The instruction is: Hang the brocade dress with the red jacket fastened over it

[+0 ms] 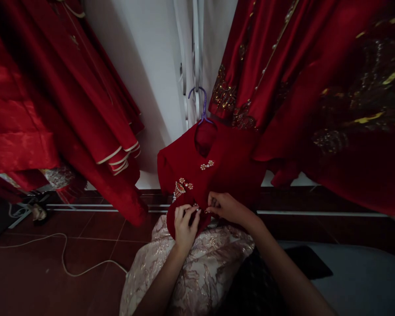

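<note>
Subject item: a short red jacket (224, 169) hangs on a purple hanger (203, 105) at centre frame, its collar up and its lower front edge drawn toward the camera. A pearl clasp (206, 165) sits on the chest. A larger beaded ornament (181, 188) sits lower left of it, just above the hands.

Left hand (184, 224): just below frame centre, fingers curled together and clamped on the jacket's lower front edge, with a fold of red cloth bunched under the palm.

Right hand (226, 207): immediately right of the left hand, fingertips pinched together on the same edge at a small fastening. The fastening itself is too small and dark to make out. The two hands nearly touch.

Below the hands, a pale pink and gold brocade fabric (200, 272) spreads across the lower centre, with both forearms passing over it.

Surroundings: long red gowns with cream piping (95, 118) fill the upper left. A red gown with gold embroidery (303, 79) fills the upper right and overlaps the jacket's right shoulder. Between them stands a white wall (148, 61) with a white rail fitting (195, 52), which the hanger's hook is on. The floor (36, 285) is dark red tile, with a white cable (64, 259) looping across the lower left. A grey surface (365, 281) occupies the lower right, with a flat black object (307, 262) lying on it.
</note>
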A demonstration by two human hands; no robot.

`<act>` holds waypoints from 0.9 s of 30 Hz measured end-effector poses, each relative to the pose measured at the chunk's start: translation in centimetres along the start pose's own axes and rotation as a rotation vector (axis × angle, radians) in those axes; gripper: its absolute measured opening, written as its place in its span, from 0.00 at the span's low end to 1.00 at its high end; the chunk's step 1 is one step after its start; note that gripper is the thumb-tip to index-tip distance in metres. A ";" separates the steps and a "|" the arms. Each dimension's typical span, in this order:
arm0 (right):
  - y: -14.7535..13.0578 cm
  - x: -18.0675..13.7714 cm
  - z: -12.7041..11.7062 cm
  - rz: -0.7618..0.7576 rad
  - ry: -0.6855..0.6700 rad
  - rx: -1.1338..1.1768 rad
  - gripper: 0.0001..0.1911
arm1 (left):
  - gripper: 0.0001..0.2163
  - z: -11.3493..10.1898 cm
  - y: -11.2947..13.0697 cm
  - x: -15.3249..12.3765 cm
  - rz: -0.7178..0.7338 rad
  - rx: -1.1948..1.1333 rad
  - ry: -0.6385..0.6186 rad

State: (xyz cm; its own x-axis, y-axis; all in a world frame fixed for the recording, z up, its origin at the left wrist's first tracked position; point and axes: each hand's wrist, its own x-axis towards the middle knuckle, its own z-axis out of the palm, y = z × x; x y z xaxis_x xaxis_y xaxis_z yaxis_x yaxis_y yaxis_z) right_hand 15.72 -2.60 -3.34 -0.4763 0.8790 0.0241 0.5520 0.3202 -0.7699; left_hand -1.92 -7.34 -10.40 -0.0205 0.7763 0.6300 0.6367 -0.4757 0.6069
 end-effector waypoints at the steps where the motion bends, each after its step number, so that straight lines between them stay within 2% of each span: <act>1: -0.2 0.0 -0.1 0.004 0.000 0.038 0.03 | 0.10 0.0 0.0 -0.1 0.002 -0.027 0.003; 5: -0.5 0.4 -0.1 -0.001 0.087 0.082 0.02 | 0.08 0.1 0.0 0.0 -0.018 -0.058 -0.038; 8: -0.4 0.8 0.0 -0.008 0.139 0.058 0.04 | 0.09 0.3 0.2 0.3 -0.042 0.037 -0.068; 11: -0.1 0.9 -0.2 -0.016 0.153 0.040 0.07 | 0.13 0.7 0.2 0.6 -0.024 0.168 -0.149; 16: 0.1 0.7 -0.5 -0.046 0.158 0.004 0.07 | 0.07 1.3 -0.4 0.9 0.022 0.299 -0.205; 20: 0.4 0.9 0.2 -0.057 0.119 -0.008 0.08 | 0.06 1.2 -0.9 0.7 -0.013 0.174 -0.189; 27: 0.6 1.6 1.5 -0.050 0.121 0.044 0.07 | 0.06 1.3 -1.4 0.6 -0.099 -0.100 -0.051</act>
State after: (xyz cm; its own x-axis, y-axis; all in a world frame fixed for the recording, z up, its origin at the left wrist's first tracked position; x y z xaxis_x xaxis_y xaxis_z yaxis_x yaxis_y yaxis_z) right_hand 14.22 -1.54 -4.74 -0.4148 0.8993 0.1382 0.4979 0.3515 -0.7928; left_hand -1.83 -5.74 -11.48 -0.0387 0.8401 0.5410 0.5536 -0.4327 0.7116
